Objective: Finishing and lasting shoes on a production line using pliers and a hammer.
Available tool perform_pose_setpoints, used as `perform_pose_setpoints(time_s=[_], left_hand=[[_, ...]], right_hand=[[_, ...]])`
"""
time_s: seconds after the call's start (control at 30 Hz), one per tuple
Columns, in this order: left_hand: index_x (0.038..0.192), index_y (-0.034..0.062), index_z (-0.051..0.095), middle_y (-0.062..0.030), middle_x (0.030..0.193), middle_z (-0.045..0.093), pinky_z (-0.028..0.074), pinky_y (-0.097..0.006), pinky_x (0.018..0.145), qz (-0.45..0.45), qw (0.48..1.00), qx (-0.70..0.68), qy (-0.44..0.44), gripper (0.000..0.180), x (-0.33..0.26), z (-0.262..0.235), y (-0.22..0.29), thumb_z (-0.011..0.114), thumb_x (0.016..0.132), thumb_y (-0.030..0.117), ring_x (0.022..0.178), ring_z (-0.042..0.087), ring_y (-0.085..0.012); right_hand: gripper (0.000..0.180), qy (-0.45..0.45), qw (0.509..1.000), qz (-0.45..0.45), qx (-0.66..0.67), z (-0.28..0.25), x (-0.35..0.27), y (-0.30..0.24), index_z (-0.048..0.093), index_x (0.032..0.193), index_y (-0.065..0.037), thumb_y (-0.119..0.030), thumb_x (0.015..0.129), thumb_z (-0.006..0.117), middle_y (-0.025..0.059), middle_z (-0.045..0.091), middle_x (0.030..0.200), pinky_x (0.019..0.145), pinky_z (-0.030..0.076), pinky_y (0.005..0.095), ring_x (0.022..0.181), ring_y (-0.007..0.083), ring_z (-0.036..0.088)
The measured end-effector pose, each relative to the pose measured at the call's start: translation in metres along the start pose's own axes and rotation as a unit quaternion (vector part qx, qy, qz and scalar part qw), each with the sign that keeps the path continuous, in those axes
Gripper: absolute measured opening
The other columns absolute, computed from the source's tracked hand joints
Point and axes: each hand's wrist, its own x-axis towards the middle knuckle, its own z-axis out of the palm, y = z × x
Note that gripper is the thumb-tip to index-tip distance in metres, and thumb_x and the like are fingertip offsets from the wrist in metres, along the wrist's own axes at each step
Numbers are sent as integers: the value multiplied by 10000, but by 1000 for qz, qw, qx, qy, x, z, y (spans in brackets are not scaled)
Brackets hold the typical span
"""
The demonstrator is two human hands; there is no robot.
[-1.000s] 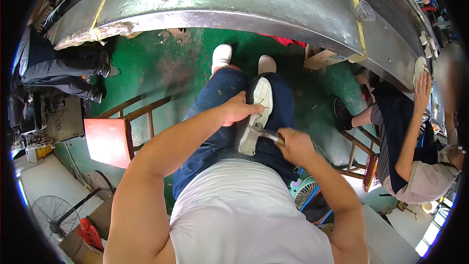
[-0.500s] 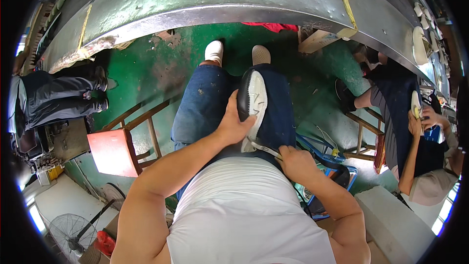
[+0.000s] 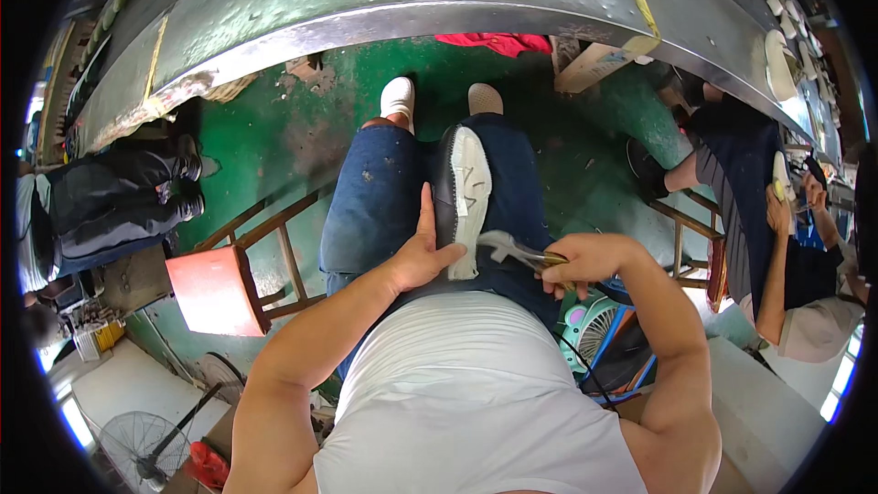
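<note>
Across my thighs lies a black shoe upper [image 3: 444, 178] on its form, with a white sole side [image 3: 470, 185] facing up and dark marks drawn on it. My left hand [image 3: 419, 258] grips the shoe's heel end, its thumb on the white face and a finger stretched along the black side. In my right hand [image 3: 585, 261] is a pair of metal lasting pliers [image 3: 503, 241], held by the handles. Their curved jaws point left, close to the heel but apart from it.
A metal-topped bench [image 3: 366, 18] curves across the front. The red-seated stool [image 3: 215, 289] stands at left, a small green fan [image 3: 590, 329] beside my right hip. A co-worker's hands [image 3: 780, 206] hold another shoe at right. A person in dark trousers [image 3: 119, 187] is at left.
My right hand has lifted the pliers off the heel, moving up and right and turning over. The shoe and my left hand have shifted slightly left.
</note>
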Motion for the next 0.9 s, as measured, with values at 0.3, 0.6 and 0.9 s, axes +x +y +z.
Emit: perform_pose_setpoints(time_s=[0.3,0.6,0.9], left_hand=[[1464,152,-402,-223,1610,192,268,-307,1163,-37,996,82,-18,1293,1,-2,12,729,844,58,1445,308,-259],[1568,142,-205,-197,1578,282,323,-333,1137,-14,994,45,96,1084,8,0,15,670,930,91,1404,370,-232],[1508,73,376,-142,1408,543,480,-398,1040,230,891,-375,-112,661,-26,-20,133,620,975,377,1239,584,-260]], right_hand=[[429,352,895,-126,-243,52,43,-21,577,990,53,-361,1031,470,281,646,839,769,500,488,848,473,632],[453,379,889,-192,170,33,72,6,589,1022,43,-364,1072,398,107,665,811,606,516,307,642,159,640],[463,365,861,-206,290,36,65,38,576,1091,8,-406,1080,368,92,663,843,537,476,286,670,167,653]])
